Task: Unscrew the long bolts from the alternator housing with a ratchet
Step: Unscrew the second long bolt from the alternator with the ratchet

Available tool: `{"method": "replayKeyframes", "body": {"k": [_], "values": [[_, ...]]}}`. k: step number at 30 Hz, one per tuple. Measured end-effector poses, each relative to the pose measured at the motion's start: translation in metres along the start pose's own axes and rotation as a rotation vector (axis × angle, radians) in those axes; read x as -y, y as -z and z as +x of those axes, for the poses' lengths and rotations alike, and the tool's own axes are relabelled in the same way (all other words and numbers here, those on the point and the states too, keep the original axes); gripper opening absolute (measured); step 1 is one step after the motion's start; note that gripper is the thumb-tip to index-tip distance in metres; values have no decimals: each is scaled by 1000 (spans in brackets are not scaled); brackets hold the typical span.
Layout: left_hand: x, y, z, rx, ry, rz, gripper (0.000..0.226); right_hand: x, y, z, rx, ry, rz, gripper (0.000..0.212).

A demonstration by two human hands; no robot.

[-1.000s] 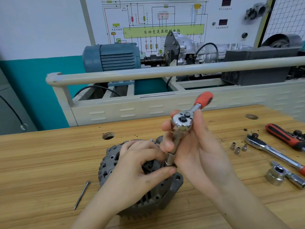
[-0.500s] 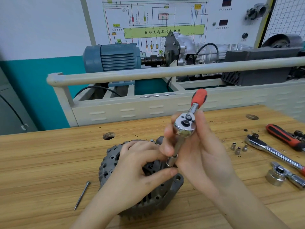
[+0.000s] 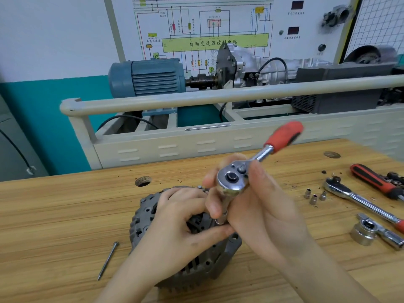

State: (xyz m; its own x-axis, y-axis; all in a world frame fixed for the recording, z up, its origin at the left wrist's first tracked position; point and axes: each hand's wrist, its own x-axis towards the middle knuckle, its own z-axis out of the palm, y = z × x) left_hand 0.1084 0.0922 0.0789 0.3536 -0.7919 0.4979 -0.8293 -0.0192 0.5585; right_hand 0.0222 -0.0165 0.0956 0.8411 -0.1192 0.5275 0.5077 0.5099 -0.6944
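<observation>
Alternator (image 3: 166,254) stays put because your left hand (image 3: 177,226) wraps it; above it, your right hand (image 3: 258,206) grips the ratchet (image 3: 234,178) head, keeping its socket upright.

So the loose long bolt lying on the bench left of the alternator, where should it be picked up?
Pinch the long bolt at mid-shank, coming from above. It lies flat on the bench, head away from the person, apart from the alternator, with bare wood either side, so fingers probably fit across its thin shaft.
</observation>
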Motion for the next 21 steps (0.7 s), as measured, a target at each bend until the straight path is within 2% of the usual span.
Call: {"method": "replayKeyframes", "body": {"k": [4,8,13,18,21], "values": [[2,0,0,24,-23,42,33,0,1,-1,15,-42,-16,32],[3,-2,-1,-4,-28,42,34,-2,0,-1,-6,4,18,28],[4,-3,0,-24,-9,67,46,-2,4,-1,-58,61,42,26],[4,0,-1,14,-2,30,35,-2,4,1,-41,27,64,32],[5,1,-1,8,15,17,38,-1,8,2,-60,24,87,35]]}}
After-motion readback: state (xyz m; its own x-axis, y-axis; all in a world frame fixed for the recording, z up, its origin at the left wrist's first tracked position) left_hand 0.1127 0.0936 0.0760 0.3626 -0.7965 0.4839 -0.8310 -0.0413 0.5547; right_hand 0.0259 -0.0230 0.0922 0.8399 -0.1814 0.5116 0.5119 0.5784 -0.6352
